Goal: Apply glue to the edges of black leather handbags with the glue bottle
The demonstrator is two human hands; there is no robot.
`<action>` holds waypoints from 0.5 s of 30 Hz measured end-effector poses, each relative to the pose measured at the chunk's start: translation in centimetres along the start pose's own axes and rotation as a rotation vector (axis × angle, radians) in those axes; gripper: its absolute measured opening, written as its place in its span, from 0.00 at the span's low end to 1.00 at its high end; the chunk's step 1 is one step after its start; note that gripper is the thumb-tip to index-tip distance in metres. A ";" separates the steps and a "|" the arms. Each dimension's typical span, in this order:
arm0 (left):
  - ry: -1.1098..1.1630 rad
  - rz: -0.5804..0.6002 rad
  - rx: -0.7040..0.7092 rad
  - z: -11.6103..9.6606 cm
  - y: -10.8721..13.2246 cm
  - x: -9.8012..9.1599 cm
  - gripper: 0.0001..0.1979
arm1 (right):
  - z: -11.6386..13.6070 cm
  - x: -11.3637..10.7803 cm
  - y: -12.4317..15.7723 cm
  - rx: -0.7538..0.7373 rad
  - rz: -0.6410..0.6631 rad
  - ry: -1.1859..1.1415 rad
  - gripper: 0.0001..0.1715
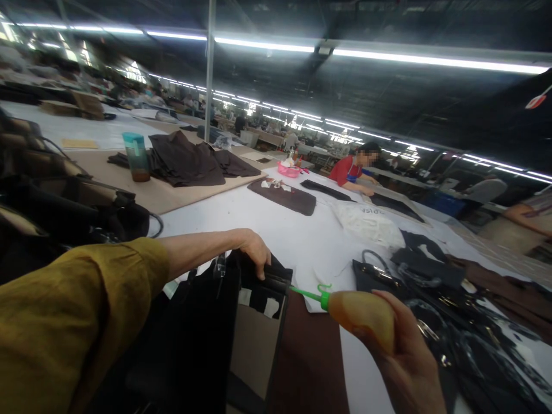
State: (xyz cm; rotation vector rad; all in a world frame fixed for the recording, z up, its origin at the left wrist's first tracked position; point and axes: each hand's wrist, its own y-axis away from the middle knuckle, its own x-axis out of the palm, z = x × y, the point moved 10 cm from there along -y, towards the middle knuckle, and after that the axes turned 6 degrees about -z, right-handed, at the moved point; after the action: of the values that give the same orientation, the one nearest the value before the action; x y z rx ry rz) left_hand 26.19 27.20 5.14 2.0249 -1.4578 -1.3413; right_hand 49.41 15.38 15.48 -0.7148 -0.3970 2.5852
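Note:
My right hand (416, 353) is wrapped round a squeeze bottle (360, 315) of amber liquid, tilted on its side. Its long green nozzle points left, and the tip reaches the edge of a black bag (194, 333). My left hand (256, 250) has its fingers closed on the bag's top edge, with the thumb pressing down at the rim. Inside the bag a beige lining panel (254, 342) shows, with white and black patches near its top. A dark brown panel (308, 351) lies beside the bag on the white table.
Black bags with handles (440, 299) are heaped at right, others (77, 201) at left. Further off are dark brown fabric pieces (185, 158), a teal-lidded bottle (135, 158), a brown panel (282, 196) with scraps and a white bag (368, 223). A person in red (345, 171) leans over the table.

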 end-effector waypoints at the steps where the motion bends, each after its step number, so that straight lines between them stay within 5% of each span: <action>1: 0.013 0.009 -0.003 0.1 -0.1 0.1 0.12 | 0.1 0.1 -0.1 -0.019 0.007 0.008 0.34; 15: 0.093 0.047 -0.016 0.9 -0.5 0.9 0.08 | 1.3 1.4 -0.8 -0.070 0.028 0.059 0.30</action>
State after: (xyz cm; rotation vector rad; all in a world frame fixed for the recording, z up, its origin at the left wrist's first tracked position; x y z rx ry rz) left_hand 25.81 26.89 3.89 2.0026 -1.4399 -1.2191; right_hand 47.88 16.52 16.27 -0.8242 -0.4636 2.5808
